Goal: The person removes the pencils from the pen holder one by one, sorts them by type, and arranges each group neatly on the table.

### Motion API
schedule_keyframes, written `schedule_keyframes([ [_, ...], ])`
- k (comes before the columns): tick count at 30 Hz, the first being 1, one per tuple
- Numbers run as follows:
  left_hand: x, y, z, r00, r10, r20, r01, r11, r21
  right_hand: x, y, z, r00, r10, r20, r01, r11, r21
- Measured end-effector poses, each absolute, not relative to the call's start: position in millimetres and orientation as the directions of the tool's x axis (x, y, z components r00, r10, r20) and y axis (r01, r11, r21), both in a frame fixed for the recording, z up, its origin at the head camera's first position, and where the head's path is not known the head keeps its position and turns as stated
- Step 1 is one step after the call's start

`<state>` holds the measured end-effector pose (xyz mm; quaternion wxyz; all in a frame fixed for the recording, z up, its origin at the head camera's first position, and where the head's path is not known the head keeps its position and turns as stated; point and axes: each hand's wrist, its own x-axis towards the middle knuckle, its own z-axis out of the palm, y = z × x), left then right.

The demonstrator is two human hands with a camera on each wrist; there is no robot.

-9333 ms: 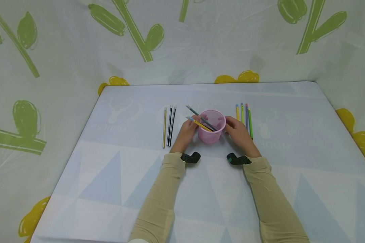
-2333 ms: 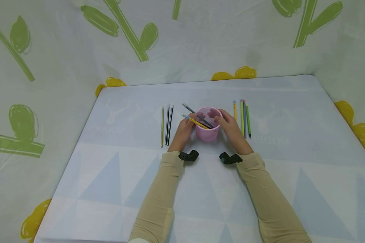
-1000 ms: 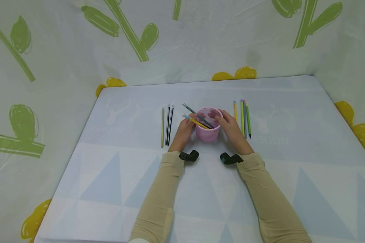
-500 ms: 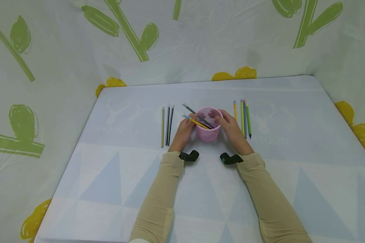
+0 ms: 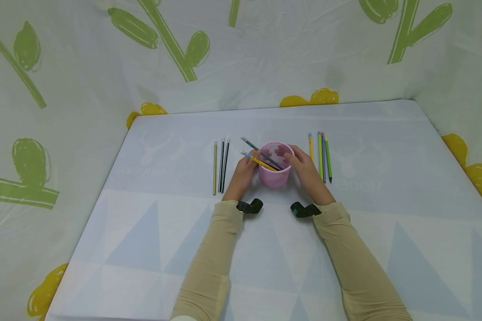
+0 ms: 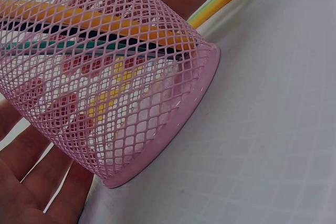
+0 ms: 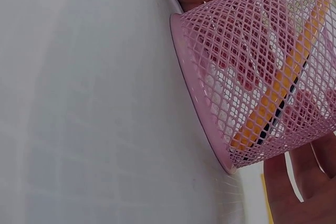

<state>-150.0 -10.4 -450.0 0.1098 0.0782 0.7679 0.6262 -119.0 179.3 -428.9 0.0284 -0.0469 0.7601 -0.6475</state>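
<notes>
Two hands grasp one pink mesh cup, which sits btwn them on the desk [image 5: 273, 249]. Left hand [image 5: 243, 176] wraps the L side of the pink mesh cup [image 5: 274, 179]; right hand [image 5: 307, 173] wraps the R side, w/ its thumb up at the rim. So both are gripping, nothing loose. Cup's directly btwn the palms, mouth up, approx upright; the L wrist view shows its solid base rim down by the desk surface, mesh wall above. Fingers lie along the mesh on the outside.

Inside: a yellow pencil [image 5: 265, 164] w/ a blue end and a grey-green pencil [image 5: 265, 156], both leaning L, eraser ends out over the rim, right above the left hand. Dark strip runs alongside the yellow one in both wrist views; can't tell if it's a separate pencil.

L of the left hand, near but apart: a gold pencil [image 5: 214, 168] and two dark pencils [image 5: 221, 165], roughly parallel. R of the cup, beyond the right hand: a blue-ended pencil [image 5: 310, 145], partly hidden by that hand, then a lime pencil [image 5: 320, 151], a purple pencil [image 5: 323, 156] w/ a red end, and a green pencil [image 5: 328, 158] w/ a dark tip, all lying flat.
</notes>
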Motion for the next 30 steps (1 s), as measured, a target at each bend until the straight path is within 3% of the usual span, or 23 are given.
schedule_keyframes([
  [30,-150.5,-9.9,-450.1,-0.967,0.255,-0.026,0.025,0.196,0.980,-120.4,179.4,-434.7,-0.991,-0.124,0.059,-0.078,0.152,-0.985],
])
